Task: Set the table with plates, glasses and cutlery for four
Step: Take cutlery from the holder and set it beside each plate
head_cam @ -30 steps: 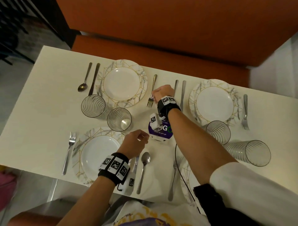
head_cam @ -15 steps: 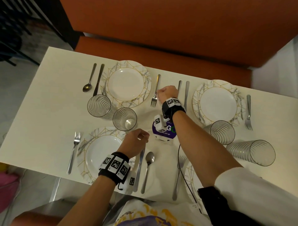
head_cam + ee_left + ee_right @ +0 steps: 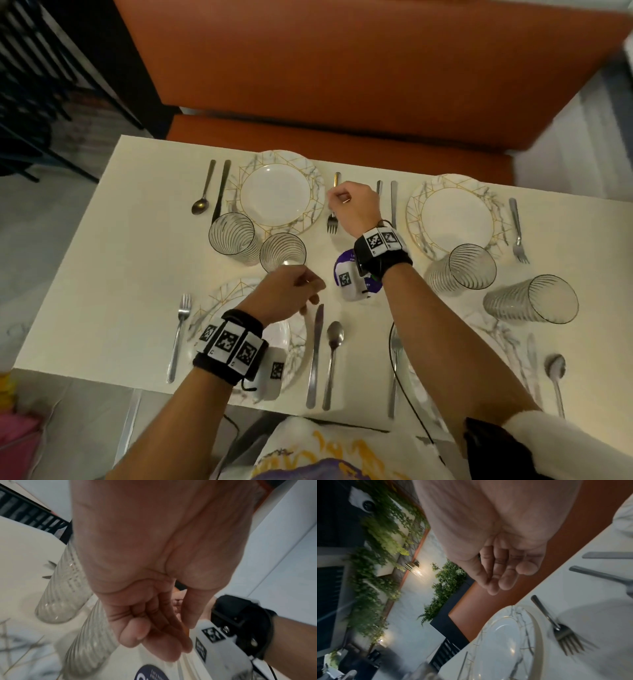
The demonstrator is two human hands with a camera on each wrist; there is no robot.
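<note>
Four white plates with gold lines sit on the cream table [image 3: 102, 274]. My right hand [image 3: 352, 205] hovers over the handle of a fork [image 3: 331, 224] lying right of the far left plate [image 3: 281, 195]. In the right wrist view that hand [image 3: 501, 577] has loosely curled fingers holding nothing, and the fork [image 3: 561, 631] lies flat below it. My left hand [image 3: 291, 291] hangs above the near left plate [image 3: 226, 298], fingers loosely curled and empty [image 3: 154, 635]. Two ribbed glasses [image 3: 233, 234] [image 3: 282, 251] stand between the left plates.
Two more glasses [image 3: 469, 267] [image 3: 548, 298] stand near the far right plate [image 3: 455, 219]. Cutlery flanks each plate, including a knife [image 3: 317, 353] and spoon [image 3: 334, 353] in front. A purple disc [image 3: 346, 260] lies mid-table. An orange bench [image 3: 342, 137] runs behind.
My right hand has shifted slightly up the fork's handle toward the far edge. The left hand has stayed where it was.
</note>
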